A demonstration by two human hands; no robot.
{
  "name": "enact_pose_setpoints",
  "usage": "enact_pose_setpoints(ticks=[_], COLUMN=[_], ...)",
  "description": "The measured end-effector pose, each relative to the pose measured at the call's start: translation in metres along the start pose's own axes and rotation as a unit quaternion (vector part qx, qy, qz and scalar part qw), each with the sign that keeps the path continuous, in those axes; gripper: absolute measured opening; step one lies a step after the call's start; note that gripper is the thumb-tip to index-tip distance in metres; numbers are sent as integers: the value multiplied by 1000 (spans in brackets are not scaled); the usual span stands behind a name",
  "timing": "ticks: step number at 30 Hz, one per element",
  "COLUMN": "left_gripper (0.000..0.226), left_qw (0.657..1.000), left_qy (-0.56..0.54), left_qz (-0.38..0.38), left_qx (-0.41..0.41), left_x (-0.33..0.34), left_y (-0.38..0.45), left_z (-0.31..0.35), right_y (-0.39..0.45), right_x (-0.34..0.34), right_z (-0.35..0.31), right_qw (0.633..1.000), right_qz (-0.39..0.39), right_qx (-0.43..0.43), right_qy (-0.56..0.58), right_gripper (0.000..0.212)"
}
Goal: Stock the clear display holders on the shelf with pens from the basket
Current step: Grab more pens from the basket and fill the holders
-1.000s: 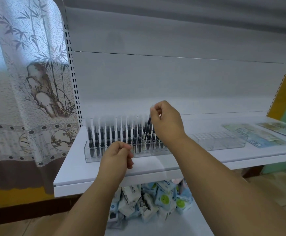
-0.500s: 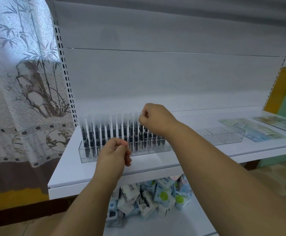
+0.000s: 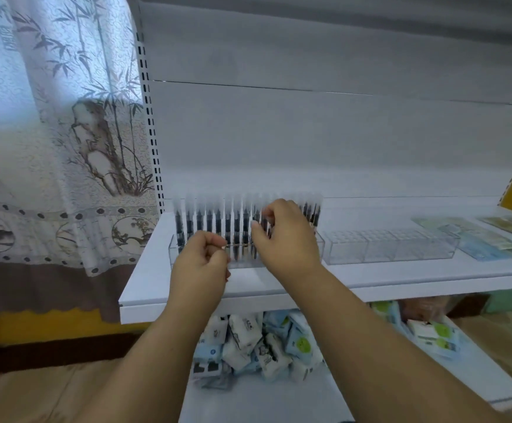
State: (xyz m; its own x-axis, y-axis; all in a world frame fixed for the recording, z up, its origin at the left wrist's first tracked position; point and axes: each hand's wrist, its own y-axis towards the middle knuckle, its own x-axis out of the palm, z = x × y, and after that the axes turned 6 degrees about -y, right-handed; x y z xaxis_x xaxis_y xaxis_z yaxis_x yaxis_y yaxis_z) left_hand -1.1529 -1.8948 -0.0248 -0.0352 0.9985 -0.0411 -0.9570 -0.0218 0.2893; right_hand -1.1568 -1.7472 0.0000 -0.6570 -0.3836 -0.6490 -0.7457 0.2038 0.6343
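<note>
A clear display holder (image 3: pixel 174 250) stands on the white shelf (image 3: pixel 187 300), packed with upright black pens (image 3: pixel 209 222) with frosted caps. My left hand (image 3: pixel 201 265) is pinched shut just in front of the holder's left half. Over the holder's middle, my right hand (image 3: pixel 286 239) is also pinched and hides several pens. A thin tan band (image 3: pixel 239 245), like a rubber band, stretches between the two hands. To the right stands a second clear holder (image 3: pixel 392 247), holding no pens. No basket is in view.
Flat printed packets (image 3: pixel 477 236) lie at the right end of the shelf. A heap of small white and blue packs (image 3: pixel 257 346) fills the lower shelf. A bamboo-print curtain (image 3: pixel 65 132) hangs at the left, beside the slotted upright (image 3: pixel 151 123).
My right hand has come down from the pen tops to the front of the holder, close to my left hand. A thin band now shows stretched between them.
</note>
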Motion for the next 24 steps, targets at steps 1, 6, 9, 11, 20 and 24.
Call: enact_pose_setpoints(ticks=[1, 6, 9, 11, 20, 24], left_gripper=[23, 17, 14, 16, 21, 21], left_qw=[1000, 975, 941, 926, 884, 879], left_qy=[13, 181, 303, 347, 407, 391], left_qz=[15, 90, 104, 121, 205, 212], left_qx=[14, 89, 107, 90, -102, -172], left_x=[-10, -77, -131, -168, -304, -335], left_y=[-5, -47, -87, -116, -221, -232], left_z=[-1, -13, -27, -36, -118, -177], right_y=[-8, -50, -88, -115, -254, -300], right_x=[4, 32, 60, 81, 202, 262], right_z=[-9, -65, -105, -131, -223, -230], right_qw=[1000, 988, 971, 957, 890, 870], right_qz=[2, -7, -55, -91, -302, -397], right_qx=[-26, -122, -182, -210, -249, -225], right_qy=[8, 95, 146, 177, 236, 188], right_gripper=[18, 16, 17, 16, 21, 23])
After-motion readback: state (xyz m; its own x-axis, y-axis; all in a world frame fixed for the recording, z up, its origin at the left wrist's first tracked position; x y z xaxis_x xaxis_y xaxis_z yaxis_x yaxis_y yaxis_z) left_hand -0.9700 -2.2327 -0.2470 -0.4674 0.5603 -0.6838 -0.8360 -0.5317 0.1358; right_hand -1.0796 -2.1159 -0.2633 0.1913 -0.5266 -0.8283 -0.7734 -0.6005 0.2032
